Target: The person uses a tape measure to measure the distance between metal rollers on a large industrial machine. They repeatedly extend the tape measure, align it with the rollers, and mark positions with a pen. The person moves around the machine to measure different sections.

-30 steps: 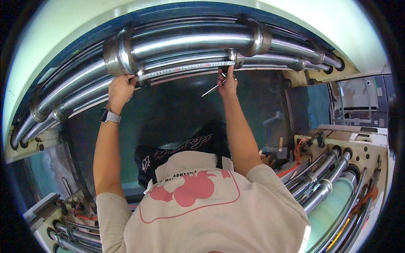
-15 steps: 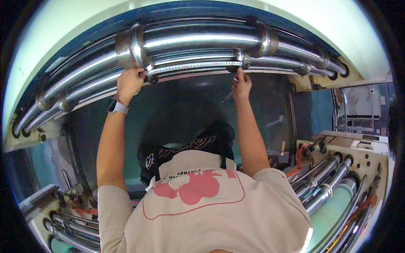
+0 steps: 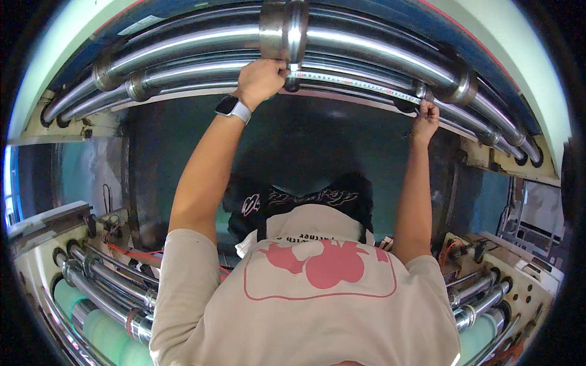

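A white tape measure (image 3: 347, 81) is stretched along the lower steel shaft (image 3: 372, 78) between two metal collars. My left hand (image 3: 261, 80), with a watch (image 3: 232, 107) on its wrist, pinches the tape's left end beside the left collar (image 3: 294, 64). At the tape's other end, my right hand (image 3: 425, 124) has its fingers closed on it, just below the right collar (image 3: 422, 91). Something dark sticks out beside the right fingers, too small to make out. A thicker shaft (image 3: 378, 52) with wide rings runs above the tape.
Cream machine frames hold the shafts at the left (image 3: 67, 125) and right (image 3: 513, 160). Behind me on both sides are more steel rollers (image 3: 110, 299) and green cylinders (image 3: 113, 332). A dark floor (image 3: 183, 152) lies below the shafts. Orange hoses (image 3: 137, 251) run near the left rear machine.
The view has swung left, so both hands and the shafts sit farther right in it. Both hands still hold the tape's ends at the same collars.
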`<control>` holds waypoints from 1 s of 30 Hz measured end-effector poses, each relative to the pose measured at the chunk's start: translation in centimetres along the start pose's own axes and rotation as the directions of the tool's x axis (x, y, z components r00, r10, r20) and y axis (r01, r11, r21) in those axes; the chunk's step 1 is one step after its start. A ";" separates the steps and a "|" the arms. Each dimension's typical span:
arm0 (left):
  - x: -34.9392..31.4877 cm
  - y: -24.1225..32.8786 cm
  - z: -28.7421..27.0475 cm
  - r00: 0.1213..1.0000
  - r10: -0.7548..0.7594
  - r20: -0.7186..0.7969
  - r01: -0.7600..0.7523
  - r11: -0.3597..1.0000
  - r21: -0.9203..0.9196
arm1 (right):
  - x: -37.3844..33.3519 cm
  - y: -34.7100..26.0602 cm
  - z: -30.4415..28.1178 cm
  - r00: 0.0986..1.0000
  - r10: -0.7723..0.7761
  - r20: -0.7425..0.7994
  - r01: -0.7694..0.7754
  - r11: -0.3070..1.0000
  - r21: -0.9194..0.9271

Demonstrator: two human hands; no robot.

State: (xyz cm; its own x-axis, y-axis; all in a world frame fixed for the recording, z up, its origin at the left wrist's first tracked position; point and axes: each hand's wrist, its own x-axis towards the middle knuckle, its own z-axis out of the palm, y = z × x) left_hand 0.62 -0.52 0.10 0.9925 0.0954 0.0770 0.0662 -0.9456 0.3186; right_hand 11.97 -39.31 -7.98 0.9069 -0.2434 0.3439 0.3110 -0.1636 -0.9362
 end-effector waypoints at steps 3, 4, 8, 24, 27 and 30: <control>-0.1 0.1 -0.4 1.000 0.023 -0.002 -0.023 1.000 0.003 | 0.3 1.0 0.0 1.000 0.007 -0.018 -0.006 0.997 0.079; -0.1 0.1 -0.3 1.000 0.024 -0.012 -0.024 1.000 0.009 | 0.4 1.0 0.0 0.999 0.038 -0.025 -0.036 0.995 0.095; -0.2 0.4 -0.4 1.000 0.003 -0.023 -0.003 1.000 0.016 | 0.7 1.2 0.1 0.996 0.088 -0.034 -0.082 0.986 0.148; -0.2 0.3 -0.5 1.000 -0.015 -0.001 0.015 1.000 0.005 | -0.1 -0.7 0.4 0.996 0.092 -0.011 -0.090 0.988 0.123; -0.4 0.5 -0.7 0.999 -0.036 -0.011 0.036 0.999 0.001 | -0.8 -1.4 0.5 0.980 0.201 -0.016 -0.196 0.970 0.143; -0.2 0.4 -0.5 1.000 -0.008 -0.025 0.008 1.000 0.007 | -0.3 -0.4 0.6 0.999 0.010 -0.038 -0.003 0.987 0.161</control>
State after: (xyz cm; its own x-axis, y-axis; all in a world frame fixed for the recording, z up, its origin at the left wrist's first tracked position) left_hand 0.41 -0.74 0.66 0.9890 0.1104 0.0983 0.0747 -0.9470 0.3123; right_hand 11.78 -38.62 -7.77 0.8984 -0.2813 0.3374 0.3498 -0.0065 -0.9368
